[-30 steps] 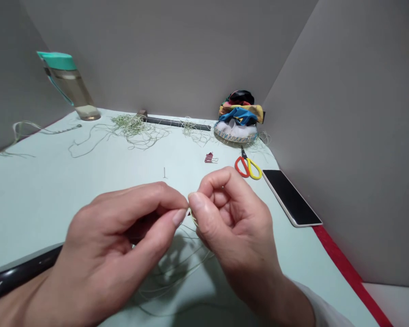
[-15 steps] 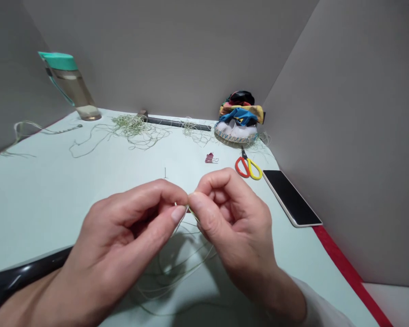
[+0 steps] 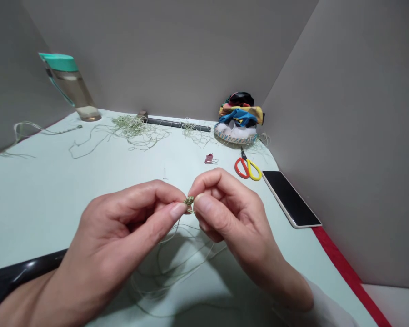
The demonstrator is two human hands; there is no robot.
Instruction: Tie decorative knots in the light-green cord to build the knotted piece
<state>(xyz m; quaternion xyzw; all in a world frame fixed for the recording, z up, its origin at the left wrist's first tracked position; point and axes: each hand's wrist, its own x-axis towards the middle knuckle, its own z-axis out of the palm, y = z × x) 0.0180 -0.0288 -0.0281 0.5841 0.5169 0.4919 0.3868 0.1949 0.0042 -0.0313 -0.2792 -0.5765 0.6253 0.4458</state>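
A small green knotted cord piece (image 3: 189, 200) sits between my two hands, above the pale table. My left hand (image 3: 136, 231) pinches its left side between thumb and index finger. Close against its right side, the thumb and index finger of my right hand (image 3: 230, 213) are closed at the knot, and the other fingers are curled in. Thin green cords (image 3: 191, 265) hang from the knot and loop over the table below. What lies under the fingertips is hidden.
Beyond my hands are a pin (image 3: 165, 173), a binder clip (image 3: 210, 159), scissors (image 3: 248, 167), a phone (image 3: 292, 198), tangled cord (image 3: 131, 127), a hammer (image 3: 177, 123), a basket of cloth (image 3: 236, 136) and a bottle (image 3: 75, 93). Grey panels (image 3: 163, 50) stand behind.
My right hand's fingertips have shifted a little right, away from the left ones. The green knot, mostly covered before, now shows between them.
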